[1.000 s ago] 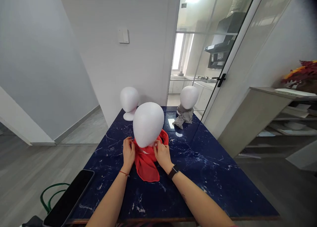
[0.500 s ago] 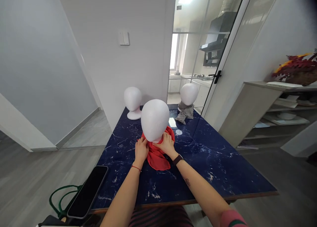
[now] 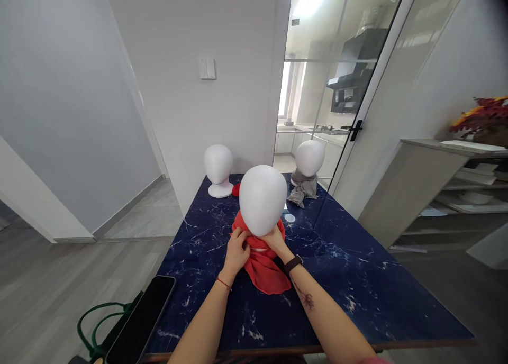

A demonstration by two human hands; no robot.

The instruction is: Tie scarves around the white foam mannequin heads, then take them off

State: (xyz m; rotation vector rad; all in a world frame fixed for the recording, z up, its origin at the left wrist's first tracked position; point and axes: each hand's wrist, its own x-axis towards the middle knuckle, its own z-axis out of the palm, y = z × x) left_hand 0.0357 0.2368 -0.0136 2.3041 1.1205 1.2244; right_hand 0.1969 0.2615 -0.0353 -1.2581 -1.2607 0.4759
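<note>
A white mannequin head point(image 3: 262, 200) stands on the dark blue marbled table in front of me. A red scarf point(image 3: 268, 276) is wrapped around its neck, with a broad end spread toward me on the tabletop. At the left of the neck, my left hand point(image 3: 237, 251) is closed on the scarf with curled fingers. My right hand point(image 3: 275, 240) grips the scarf at the right of the neck, close under the head; its fingertips are partly hidden there. A small bit of red cloth point(image 3: 236, 190) shows behind the head, on its left.
A bare white mannequin head point(image 3: 218, 165) stands at the back left. Another mannequin head point(image 3: 310, 158), with a grey scarf point(image 3: 303, 188) at its neck, is at the back right. A phone point(image 3: 143, 321) lies by the table's left edge, near green handles point(image 3: 93, 321). A shelf unit point(image 3: 432, 189) stands right.
The view has shifted, and the head appears lower and further right. The scarf's front end reaches nearer to me. My right hand has gone further under the head. Red cloth now shows behind it.
</note>
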